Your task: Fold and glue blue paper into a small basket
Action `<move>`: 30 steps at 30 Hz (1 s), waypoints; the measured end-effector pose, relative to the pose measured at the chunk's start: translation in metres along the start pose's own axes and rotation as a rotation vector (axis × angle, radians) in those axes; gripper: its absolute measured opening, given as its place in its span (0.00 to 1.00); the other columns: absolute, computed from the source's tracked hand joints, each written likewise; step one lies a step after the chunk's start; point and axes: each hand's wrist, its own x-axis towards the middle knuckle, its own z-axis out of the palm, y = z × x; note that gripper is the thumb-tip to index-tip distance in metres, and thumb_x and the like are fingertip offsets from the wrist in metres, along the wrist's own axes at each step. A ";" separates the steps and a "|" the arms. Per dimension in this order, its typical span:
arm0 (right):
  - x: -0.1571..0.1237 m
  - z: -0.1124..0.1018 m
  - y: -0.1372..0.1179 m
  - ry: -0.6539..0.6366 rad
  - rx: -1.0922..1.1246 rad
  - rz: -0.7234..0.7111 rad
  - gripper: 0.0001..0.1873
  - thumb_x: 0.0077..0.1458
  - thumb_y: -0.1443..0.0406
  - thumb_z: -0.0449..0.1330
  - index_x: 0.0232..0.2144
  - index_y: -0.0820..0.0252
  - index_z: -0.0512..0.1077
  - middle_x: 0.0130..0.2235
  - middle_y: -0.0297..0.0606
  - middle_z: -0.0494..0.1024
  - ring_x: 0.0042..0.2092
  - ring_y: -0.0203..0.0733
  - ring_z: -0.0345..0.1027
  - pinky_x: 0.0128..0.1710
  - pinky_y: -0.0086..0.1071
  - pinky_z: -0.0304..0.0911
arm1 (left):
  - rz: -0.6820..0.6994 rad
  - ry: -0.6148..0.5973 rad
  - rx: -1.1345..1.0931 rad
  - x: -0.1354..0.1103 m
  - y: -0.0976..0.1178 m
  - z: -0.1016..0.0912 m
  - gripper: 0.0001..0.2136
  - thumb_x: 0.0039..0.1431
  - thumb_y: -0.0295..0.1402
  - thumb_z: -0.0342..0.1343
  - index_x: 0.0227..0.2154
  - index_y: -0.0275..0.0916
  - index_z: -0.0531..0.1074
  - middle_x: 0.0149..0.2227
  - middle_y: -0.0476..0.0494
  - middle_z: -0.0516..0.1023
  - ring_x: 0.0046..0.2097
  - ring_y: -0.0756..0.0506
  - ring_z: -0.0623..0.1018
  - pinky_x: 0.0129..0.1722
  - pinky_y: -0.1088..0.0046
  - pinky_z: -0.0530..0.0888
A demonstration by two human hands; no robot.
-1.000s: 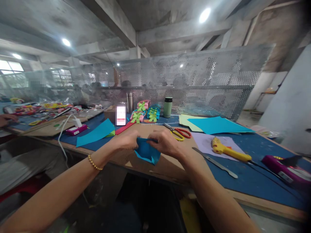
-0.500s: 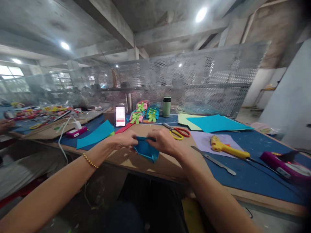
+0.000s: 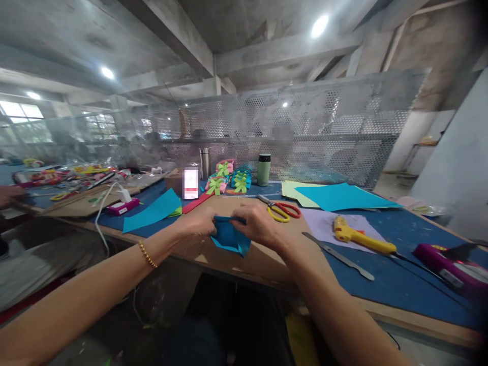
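A folded blue paper piece, shaped like a small open box or pouch, is held over the brown cardboard near the table's front edge. My left hand pinches its upper left edge. On the other side, my right hand is closed on the upper right edge, its fingers curled over the rim. Scissors with red and yellow handles lie just beyond my right hand. To the right are a flat metal blade and a yellow glue gun on a lilac sheet.
Blue sheets lie at the back right, and another blue sheet at the left. Small bow-trimmed paper pieces, a green tumbler and a lit phone stand behind. Purple power strips sit on both sides.
The view has shifted slightly, so the table things appear a little farther right. Both hands keep their hold on the blue paper piece, which has tilted slightly.
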 end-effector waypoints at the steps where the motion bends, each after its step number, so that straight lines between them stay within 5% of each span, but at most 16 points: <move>1: 0.000 -0.001 0.000 -0.005 0.006 0.000 0.08 0.57 0.70 0.60 0.27 0.64 0.76 0.29 0.38 0.75 0.31 0.36 0.62 0.31 0.30 0.49 | 0.007 0.006 -0.004 -0.001 0.002 0.000 0.09 0.35 0.22 0.56 0.22 0.40 0.75 0.20 0.53 0.69 0.29 0.46 0.69 0.27 0.73 0.63; 10: 0.000 -0.004 0.002 -0.005 0.033 0.033 0.09 0.58 0.69 0.61 0.25 0.63 0.74 0.27 0.37 0.73 0.32 0.37 0.64 0.32 0.29 0.51 | -0.096 -0.125 0.016 -0.007 0.009 -0.009 0.01 0.41 0.28 0.54 0.19 0.37 0.69 0.20 0.50 0.71 0.23 0.49 0.68 0.24 0.73 0.64; 18: 0.000 -0.002 0.005 -0.025 0.029 0.069 0.09 0.59 0.67 0.61 0.26 0.63 0.75 0.28 0.36 0.75 0.31 0.36 0.65 0.32 0.29 0.52 | -0.034 -0.016 0.309 -0.005 0.011 -0.012 0.12 0.42 0.28 0.56 0.11 0.39 0.59 0.15 0.54 0.56 0.22 0.51 0.58 0.24 0.71 0.52; 24: 0.001 -0.006 0.004 -0.071 0.076 0.057 0.08 0.59 0.67 0.60 0.28 0.62 0.77 0.29 0.38 0.78 0.32 0.38 0.68 0.32 0.29 0.54 | 0.088 -0.158 0.029 -0.009 0.013 -0.012 0.12 0.48 0.37 0.61 0.19 0.37 0.67 0.21 0.54 0.61 0.25 0.51 0.60 0.25 0.72 0.53; 30: 0.001 -0.008 0.003 -0.126 0.115 0.089 0.07 0.59 0.69 0.59 0.30 0.62 0.77 0.31 0.39 0.80 0.33 0.38 0.69 0.33 0.29 0.56 | 0.032 -0.219 -0.061 -0.007 0.019 -0.017 0.20 0.49 0.46 0.64 0.17 0.38 0.64 0.19 0.55 0.57 0.24 0.53 0.57 0.25 0.72 0.53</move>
